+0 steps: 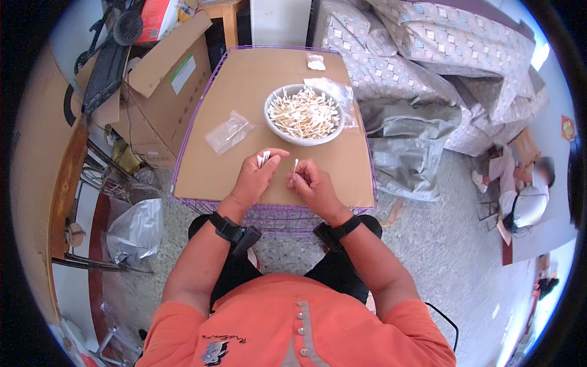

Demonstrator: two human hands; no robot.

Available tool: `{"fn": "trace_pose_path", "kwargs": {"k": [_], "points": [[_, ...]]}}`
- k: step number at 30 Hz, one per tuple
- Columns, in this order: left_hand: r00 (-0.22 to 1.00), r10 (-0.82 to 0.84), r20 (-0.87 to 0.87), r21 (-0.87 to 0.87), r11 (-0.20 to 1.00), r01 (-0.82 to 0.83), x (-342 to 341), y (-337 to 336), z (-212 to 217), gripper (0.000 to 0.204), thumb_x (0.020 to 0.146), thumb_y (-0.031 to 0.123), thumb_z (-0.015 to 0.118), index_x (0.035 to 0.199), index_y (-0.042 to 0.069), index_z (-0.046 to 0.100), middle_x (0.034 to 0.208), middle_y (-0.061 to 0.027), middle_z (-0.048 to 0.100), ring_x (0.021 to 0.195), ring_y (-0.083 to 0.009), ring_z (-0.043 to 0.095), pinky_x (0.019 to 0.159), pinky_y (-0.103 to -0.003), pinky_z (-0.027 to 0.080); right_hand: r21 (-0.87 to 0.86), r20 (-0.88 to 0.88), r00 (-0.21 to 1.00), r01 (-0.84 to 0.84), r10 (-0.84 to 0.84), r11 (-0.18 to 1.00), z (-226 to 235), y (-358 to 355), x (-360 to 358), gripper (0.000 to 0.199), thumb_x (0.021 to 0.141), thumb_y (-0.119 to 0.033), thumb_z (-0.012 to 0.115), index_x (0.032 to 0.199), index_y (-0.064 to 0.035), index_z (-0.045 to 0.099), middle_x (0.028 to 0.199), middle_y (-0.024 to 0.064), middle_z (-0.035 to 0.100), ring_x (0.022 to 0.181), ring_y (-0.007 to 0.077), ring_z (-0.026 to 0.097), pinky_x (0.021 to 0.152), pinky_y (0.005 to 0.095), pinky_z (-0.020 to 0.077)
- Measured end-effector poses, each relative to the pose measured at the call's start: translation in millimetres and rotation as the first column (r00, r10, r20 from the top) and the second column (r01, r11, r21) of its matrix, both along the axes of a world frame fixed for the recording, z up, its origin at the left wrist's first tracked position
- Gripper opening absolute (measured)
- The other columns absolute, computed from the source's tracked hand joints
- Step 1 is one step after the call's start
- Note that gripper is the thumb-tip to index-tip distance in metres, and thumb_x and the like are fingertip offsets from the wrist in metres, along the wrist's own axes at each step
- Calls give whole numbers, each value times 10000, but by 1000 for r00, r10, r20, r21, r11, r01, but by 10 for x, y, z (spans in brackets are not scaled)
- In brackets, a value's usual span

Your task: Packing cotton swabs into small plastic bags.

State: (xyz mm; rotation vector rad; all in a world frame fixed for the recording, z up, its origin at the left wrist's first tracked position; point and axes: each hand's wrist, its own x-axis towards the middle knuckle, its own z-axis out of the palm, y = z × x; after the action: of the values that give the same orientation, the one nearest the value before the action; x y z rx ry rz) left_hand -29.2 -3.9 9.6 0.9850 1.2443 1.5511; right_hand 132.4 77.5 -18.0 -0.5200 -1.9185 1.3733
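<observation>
Several cotton swabs (263,159) stick up from my left hand (255,175), which is closed around them above the near part of the cardboard tabletop (202,177). Just to its right, my right hand (310,184) pinches a single cotton swab (296,165) with its white tip upward. Beyond both hands stands a grey bowl (298,140) heaped with loose cotton swabs (304,113). A clear plastic bag (228,131) lies flat to the left of the bowl.
Another clear bag (347,101) lies behind the bowl, and a small white bundle (315,62) sits at the far edge. Cardboard boxes (162,92) stand left of the table. Wrapped patterned cushions (422,49) and a grey sheet (406,144) crowd the right. A seated person (529,199) is farther right.
</observation>
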Motion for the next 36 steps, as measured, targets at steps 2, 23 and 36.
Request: {"fn": "trace_pose_path", "kwargs": {"k": [2,23,36], "points": [[1000,-10,-23,-3,1000,10,2,13,-20,210,986,194,550,1114,66,655,628,113,415,526,12,335,452,-174,266,27,8,1000,24,-24,999,-30,23,3,101,936,-98,592,967,-25,529,811,94,641,690,157,651,614,294,508],[993,-44,-113,-41,998,40,6,-32,-42,151,934,101,631,1031,-3,683,909,3,676,796,-40,582,701,-199,482,155,133,988,63,-84,986,191,-52,64,120,863,-99,667,933,-34,595,815,124,623,745,245,635,662,338,495],[1000,15,20,18,1000,-15,-10,-31,-136,123,938,113,634,1020,38,686,634,105,478,526,16,369,449,-174,257,169,67,996,50,-62,984,127,-16,55,118,859,-115,665,928,-35,613,820,125,610,721,266,611,645,351,479]]}}
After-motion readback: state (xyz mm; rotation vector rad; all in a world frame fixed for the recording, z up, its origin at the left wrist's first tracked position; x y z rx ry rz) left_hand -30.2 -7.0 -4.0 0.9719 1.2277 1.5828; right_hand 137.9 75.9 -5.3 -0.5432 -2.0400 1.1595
